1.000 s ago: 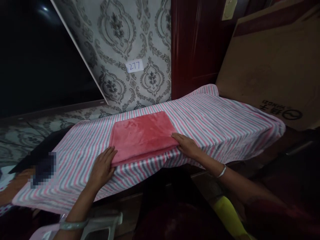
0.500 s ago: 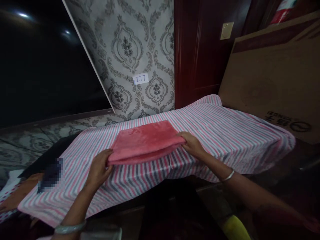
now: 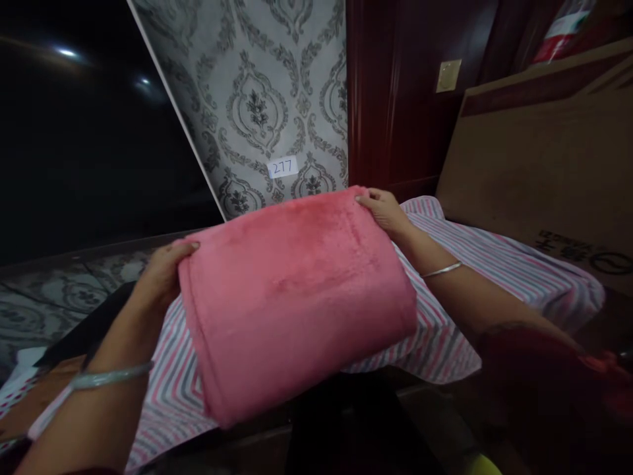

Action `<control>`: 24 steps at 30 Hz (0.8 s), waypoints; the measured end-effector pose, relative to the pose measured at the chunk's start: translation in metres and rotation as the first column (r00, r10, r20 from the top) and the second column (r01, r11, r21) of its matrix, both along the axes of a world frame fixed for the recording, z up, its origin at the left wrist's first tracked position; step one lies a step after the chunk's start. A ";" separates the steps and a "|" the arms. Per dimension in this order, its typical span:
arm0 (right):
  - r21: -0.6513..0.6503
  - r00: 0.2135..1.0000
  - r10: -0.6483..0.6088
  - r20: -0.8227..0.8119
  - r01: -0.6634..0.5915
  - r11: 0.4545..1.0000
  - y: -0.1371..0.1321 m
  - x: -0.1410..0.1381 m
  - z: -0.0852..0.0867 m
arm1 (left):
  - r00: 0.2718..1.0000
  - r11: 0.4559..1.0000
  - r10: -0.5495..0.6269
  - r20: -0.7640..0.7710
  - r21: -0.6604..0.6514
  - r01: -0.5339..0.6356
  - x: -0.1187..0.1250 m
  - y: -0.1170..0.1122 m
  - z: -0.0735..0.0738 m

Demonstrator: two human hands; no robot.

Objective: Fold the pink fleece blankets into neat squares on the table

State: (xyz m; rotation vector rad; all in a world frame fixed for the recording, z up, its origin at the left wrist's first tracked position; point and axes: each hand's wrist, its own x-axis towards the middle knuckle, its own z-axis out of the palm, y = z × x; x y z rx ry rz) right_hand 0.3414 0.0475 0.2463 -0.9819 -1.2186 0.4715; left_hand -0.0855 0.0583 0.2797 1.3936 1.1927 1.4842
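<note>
Left-hand fingers [image 3: 186,249] and right-hand fingers [image 3: 368,202] were closed on the pink cloth [image 3: 297,284] at its far corners. Even tension was needed across its layers.

- A home, by its furnishings
- Ornate grey wallpaper [image 3: 297,86], upper centre of the frame
- Large dark television-like screen [image 3: 89,138], upper left
- Glossy dark-red woodwork [image 3: 395,99] with a switch-like plate [image 3: 448,76], upper right
- Pink-and-grey striped cloth [image 3: 499,264], right of centre

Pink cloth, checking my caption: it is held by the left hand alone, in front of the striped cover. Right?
Not alone: the head view shows the left hand and right hand both holding the pink cloth in front of the striped cover.
</note>
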 end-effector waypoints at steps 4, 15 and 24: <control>-0.427 0.999 -0.032 -0.036 0.014 0.904 0.034 -0.011 -0.040 | 0.992 0.896 -0.093 0.088 -0.427 0.122 0.003 0.025 -0.063; -0.639 0.993 -0.090 0.071 0.115 0.761 0.073 -0.021 -0.089 | 0.964 0.800 -0.066 0.256 -0.564 0.205 0.007 0.037 -0.120; -0.400 0.978 -0.114 0.175 0.176 0.899 0.118 -0.050 -0.047 | 0.955 0.838 -0.001 0.296 -0.521 0.162 -0.018 0.039 -0.125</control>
